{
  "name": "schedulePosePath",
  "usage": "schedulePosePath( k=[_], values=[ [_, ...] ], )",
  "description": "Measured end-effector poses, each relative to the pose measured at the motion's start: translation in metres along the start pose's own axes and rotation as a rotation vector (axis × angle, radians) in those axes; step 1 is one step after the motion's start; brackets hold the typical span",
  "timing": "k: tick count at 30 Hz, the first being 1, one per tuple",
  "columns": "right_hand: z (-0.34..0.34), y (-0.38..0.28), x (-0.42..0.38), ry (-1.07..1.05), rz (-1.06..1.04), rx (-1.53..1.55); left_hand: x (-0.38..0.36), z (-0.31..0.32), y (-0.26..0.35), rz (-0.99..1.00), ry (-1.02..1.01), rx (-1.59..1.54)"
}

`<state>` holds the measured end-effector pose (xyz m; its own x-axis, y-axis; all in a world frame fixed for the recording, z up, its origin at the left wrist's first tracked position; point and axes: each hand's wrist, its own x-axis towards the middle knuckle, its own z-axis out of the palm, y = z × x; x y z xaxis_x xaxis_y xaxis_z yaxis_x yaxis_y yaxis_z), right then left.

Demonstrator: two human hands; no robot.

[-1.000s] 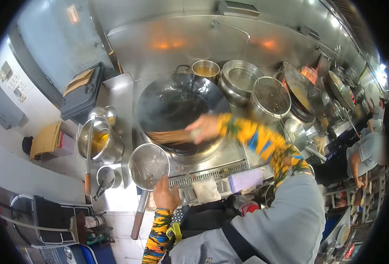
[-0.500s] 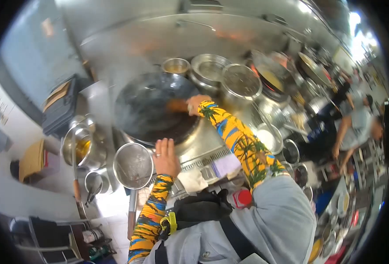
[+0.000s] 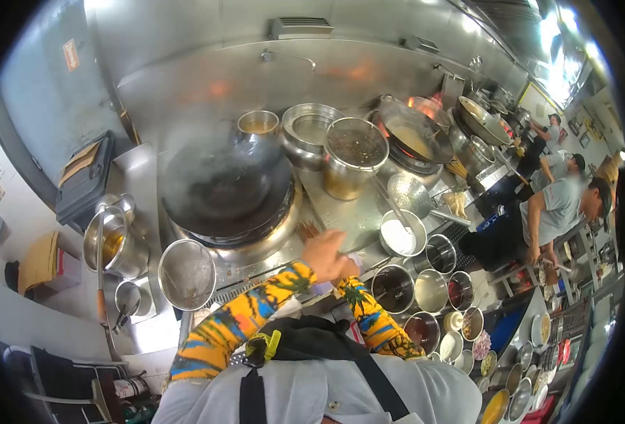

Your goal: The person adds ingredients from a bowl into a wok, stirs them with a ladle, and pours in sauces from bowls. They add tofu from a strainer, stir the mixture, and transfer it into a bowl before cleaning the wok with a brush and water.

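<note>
My left hand (image 3: pixel 322 256) reaches across to the right in front of the stove, fingers stretched out. It partly covers my right hand (image 3: pixel 350 270), whose fingers are mostly hidden. Just behind the left hand shows the brown bristle end of a bamboo wok brush (image 3: pixel 308 230); whether a hand touches it cannot be told. Beyond the hands, a large dark wok (image 3: pixel 228 191) steams on its burner ring. A round fine-mesh strainer (image 3: pixel 187 274) rests at the wok's near left side, apart from both hands.
Behind and right stand a metal pot (image 3: pixel 355 179) of dark contents, a perforated skimmer (image 3: pixel 409 195) and a bowl of white contents (image 3: pixel 402 247). Several sauce containers (image 3: pixel 393 288) line the right. A pot with yellow liquid (image 3: pixel 141 256) stands left. Co-workers (image 3: pixel 560 215) work far right.
My right hand has drawn back from the wok toward my body. My left hand has moved right, away from the strainer and wok rim. The brush is out of the wok. The camera view has shifted.
</note>
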<state>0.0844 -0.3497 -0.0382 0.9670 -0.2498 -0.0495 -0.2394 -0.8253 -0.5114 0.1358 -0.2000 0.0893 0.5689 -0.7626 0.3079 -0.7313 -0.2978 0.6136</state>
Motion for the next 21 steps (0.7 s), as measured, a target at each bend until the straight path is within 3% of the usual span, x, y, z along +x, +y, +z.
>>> schedulePosePath(
  k=[1,3,5,6,7,8,9,11,12,13,14,16,17,18,21],
  values=[
    [0.007,0.018,-0.001,0.085,-0.088,0.055,0.017,0.012,0.012,-0.080,-0.083,-0.211],
    [-0.009,0.000,-0.024,0.269,-0.232,0.547,0.055,0.031,0.038,-0.248,-0.260,-0.637],
    [-0.031,0.007,-0.038,0.041,-0.310,0.378,0.088,0.049,0.073,-0.508,-0.198,-1.035],
    [-0.039,0.005,-0.043,0.034,-0.537,0.187,0.103,0.058,0.085,-0.646,-0.153,-1.232],
    [-0.046,0.000,-0.052,0.021,-0.532,0.282,0.118,0.076,0.084,-0.626,-0.156,-1.447],
    [-0.020,0.023,-0.059,0.047,-0.534,0.131,0.133,0.098,0.079,-0.603,-0.155,-1.665],
    [-0.036,0.013,-0.072,-0.064,-0.421,0.179,0.146,0.112,0.073,-0.578,-0.154,-1.883],
    [-0.068,-0.008,-0.098,-0.258,-0.172,0.248,0.180,0.087,0.071,-0.738,-0.181,-2.204],
    [-0.063,-0.003,-0.098,-0.162,-0.259,0.304,0.191,0.065,0.074,-0.793,0.048,-2.034],
    [-0.054,0.002,-0.106,-0.065,-0.333,0.367,0.195,0.032,0.075,-0.823,0.087,-1.851],
    [-0.053,0.004,-0.111,-0.124,-0.262,0.365,0.197,0.013,0.072,-0.747,0.305,-1.635],
    [-0.052,0.007,-0.113,-0.158,-0.178,0.429,0.194,-0.036,0.038,-0.585,0.140,-1.757],
    [-0.049,0.008,-0.114,-0.132,-0.168,0.488,0.195,-0.057,0.007,-0.634,-0.130,-1.904],
    [-0.029,0.017,-0.113,-0.137,-0.162,0.561,0.181,-0.077,0.001,-0.612,-0.156,-1.813],
    [-0.002,0.010,-0.106,-0.485,0.307,1.100,0.113,-0.120,0.015,-0.580,-0.070,-1.657]
  ],
)
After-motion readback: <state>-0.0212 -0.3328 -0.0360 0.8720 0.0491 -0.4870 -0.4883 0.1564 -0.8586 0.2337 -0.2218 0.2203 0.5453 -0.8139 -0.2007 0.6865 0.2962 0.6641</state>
